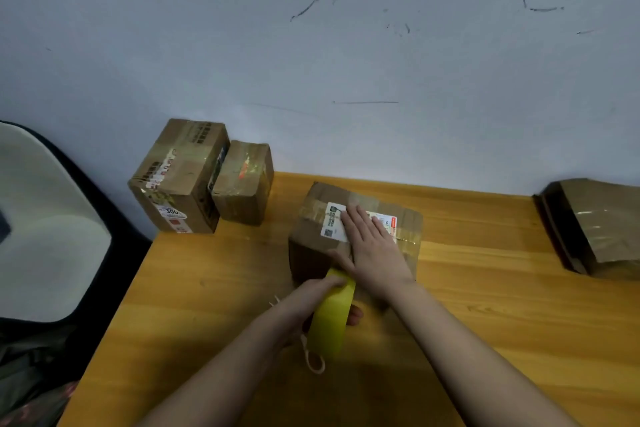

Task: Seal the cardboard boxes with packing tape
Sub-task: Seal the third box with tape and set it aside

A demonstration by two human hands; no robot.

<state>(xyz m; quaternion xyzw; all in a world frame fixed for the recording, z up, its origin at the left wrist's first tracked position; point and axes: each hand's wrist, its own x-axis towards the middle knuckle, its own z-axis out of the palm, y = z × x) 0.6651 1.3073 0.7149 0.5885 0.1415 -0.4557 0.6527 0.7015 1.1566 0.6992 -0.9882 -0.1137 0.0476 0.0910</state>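
Wooden tabletop, centre frame: right hand lies flat, fingers spread, on the cardboard box. Left hand grips the yellow tape roll below. Box looks light, stiff; press near its seam.

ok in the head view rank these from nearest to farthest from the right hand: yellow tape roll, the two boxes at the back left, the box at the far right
From the right hand:
1. yellow tape roll, just below it, gripped by the left hand
2. two boxes at the back left
3. box at the far right
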